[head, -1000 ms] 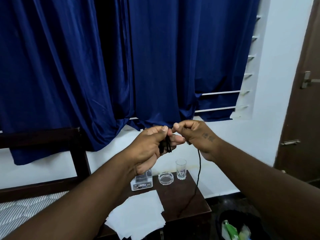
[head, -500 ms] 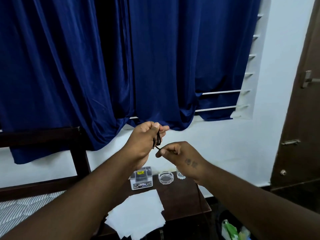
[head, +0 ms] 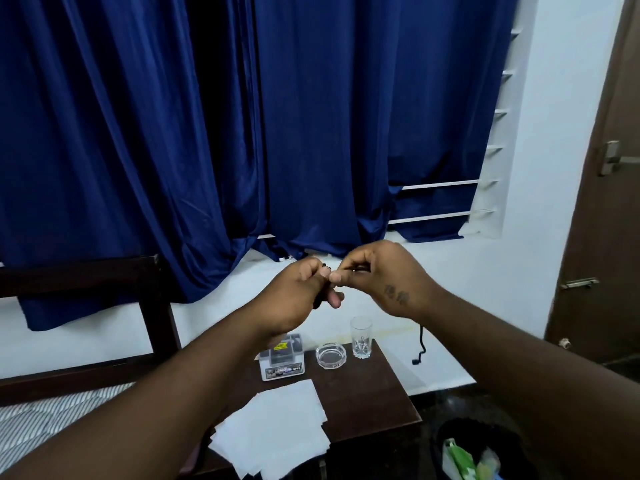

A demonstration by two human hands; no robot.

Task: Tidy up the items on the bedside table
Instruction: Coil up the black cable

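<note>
A thin black cable (head: pixel 421 344) is being held up above the dark wooden bedside table (head: pixel 377 393). My left hand (head: pixel 294 299) grips a small coil of it, mostly hidden in the fist. My right hand (head: pixel 384 278) pinches the cable close to the left hand's fingertips; the loose end hangs under my right wrist, with its plug dangling near the wall. On the table stand a small clear box (head: pixel 282 358), a glass ashtray (head: pixel 330 355), a drinking glass (head: pixel 361 337) and loose white paper sheets (head: pixel 277 431).
Blue curtains (head: pixel 242 133) hang behind the table. A dark bed frame (head: pixel 152 306) and striped mattress (head: pixel 41 420) lie to the left. A black bin (head: pixel 446 441) with green packaging sits on the floor at right, near a brown door (head: pixel 595 237).
My right hand dropped below the left half a second ago, then rose again to meet it at the fingertips. The hanging cable is shorter now; its end has lifted off the table.
</note>
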